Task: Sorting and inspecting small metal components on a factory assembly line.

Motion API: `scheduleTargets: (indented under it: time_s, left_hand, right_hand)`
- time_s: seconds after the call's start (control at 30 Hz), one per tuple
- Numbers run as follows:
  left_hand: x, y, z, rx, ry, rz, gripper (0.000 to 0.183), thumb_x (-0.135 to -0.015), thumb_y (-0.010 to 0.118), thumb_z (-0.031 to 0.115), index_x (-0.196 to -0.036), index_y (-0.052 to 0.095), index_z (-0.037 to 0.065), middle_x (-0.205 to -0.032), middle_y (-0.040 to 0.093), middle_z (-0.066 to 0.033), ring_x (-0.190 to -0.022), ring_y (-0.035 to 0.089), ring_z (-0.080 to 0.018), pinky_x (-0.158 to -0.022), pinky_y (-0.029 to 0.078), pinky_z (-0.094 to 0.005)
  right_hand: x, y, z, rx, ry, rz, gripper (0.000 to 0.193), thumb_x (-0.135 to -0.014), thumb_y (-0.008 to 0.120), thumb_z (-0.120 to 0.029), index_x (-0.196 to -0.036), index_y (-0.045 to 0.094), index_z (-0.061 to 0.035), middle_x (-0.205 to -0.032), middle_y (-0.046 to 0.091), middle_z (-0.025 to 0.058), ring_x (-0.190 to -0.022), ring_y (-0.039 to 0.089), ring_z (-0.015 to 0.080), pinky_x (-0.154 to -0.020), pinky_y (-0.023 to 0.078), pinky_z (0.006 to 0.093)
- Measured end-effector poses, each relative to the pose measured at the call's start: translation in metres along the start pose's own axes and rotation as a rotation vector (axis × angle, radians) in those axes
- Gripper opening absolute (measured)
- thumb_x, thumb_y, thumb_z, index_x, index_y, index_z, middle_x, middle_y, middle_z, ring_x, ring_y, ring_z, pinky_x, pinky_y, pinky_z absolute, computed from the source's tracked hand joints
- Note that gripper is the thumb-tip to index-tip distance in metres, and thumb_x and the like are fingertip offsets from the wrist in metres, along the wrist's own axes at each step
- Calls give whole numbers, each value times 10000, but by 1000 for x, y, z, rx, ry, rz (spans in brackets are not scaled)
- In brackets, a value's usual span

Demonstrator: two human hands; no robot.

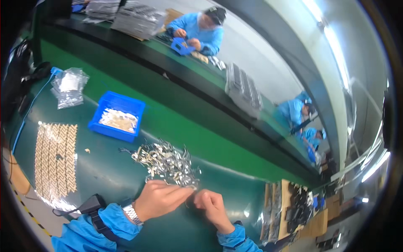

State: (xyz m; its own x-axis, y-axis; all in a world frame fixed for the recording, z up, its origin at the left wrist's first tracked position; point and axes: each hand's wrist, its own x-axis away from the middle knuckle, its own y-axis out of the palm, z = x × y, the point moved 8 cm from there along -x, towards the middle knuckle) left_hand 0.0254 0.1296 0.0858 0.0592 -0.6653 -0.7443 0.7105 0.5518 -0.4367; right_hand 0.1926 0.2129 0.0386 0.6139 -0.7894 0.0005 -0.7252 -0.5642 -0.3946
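Note:
My left hand (163,200) is closed in a pinch at the near edge of a loose heap of small silvery and dark parts (168,163). Just to its right, almost touching it, my right hand (213,208) has its fingers curled in. A tiny thin piece seems to show between the fingertips of both hands, too small to name. Left of the heap lies a flat sheet of beige pieces in a zigzag pattern (55,161). Behind it, a blue plastic bin (138,110) holds many small whitish and beige pieces.
Clear plastic bags (69,87) lie at the back left beside a blue cable (30,108). Trays with dark parts (296,206) stand at the right. Beyond a green divider, a co-worker in blue (205,33) handles another blue bin, near stacked trays (138,19).

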Motion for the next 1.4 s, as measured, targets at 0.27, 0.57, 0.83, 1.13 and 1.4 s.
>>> scheduleTargets:
  time_s: [0.27,0.57,0.83,1.13,1.4]
  left_hand:
    - [1,10,22,-167,337,-168,300,-666,749,77,-955,798,142,-544,418,86,-450,421,-40,-449,233,-233]
    - [-5,14,35,-173,368,-248,272,-720,851,17,-961,800,132,-546,446,99,-447,360,-51,-453,210,-257]
    - [-3,15,33,-187,364,-268,314,-717,852,15,-1004,799,132,-576,468,96,-467,369,-52,-468,224,-261]
    - [-3,13,17,-34,164,-211,279,-732,841,23,-993,804,115,-574,504,68,-465,420,-75,-452,273,-258]
    - [11,43,-11,638,-551,-473,79,-871,783,89,-915,752,31,-822,678,-43,-502,447,-46,-481,339,-231]
  right_hand:
    - [24,28,7,-793,154,-224,256,-1074,507,-267,-1120,563,-21,-976,591,30,-787,440,80,-705,389,241]
    - [33,37,8,-910,295,-298,211,-1060,558,-255,-1100,573,-49,-953,576,-11,-817,458,48,-719,399,219]
    - [33,43,13,-918,263,-318,165,-1051,579,-190,-1111,577,-36,-942,560,-32,-877,484,37,-770,411,217]
    - [28,28,12,-696,155,-196,88,-1006,624,-104,-1044,571,-45,-897,578,-38,-777,516,46,-698,447,242]
    - [26,-4,-37,148,-428,81,195,-781,759,4,-929,645,-52,-893,662,65,-766,637,233,-664,534,340]
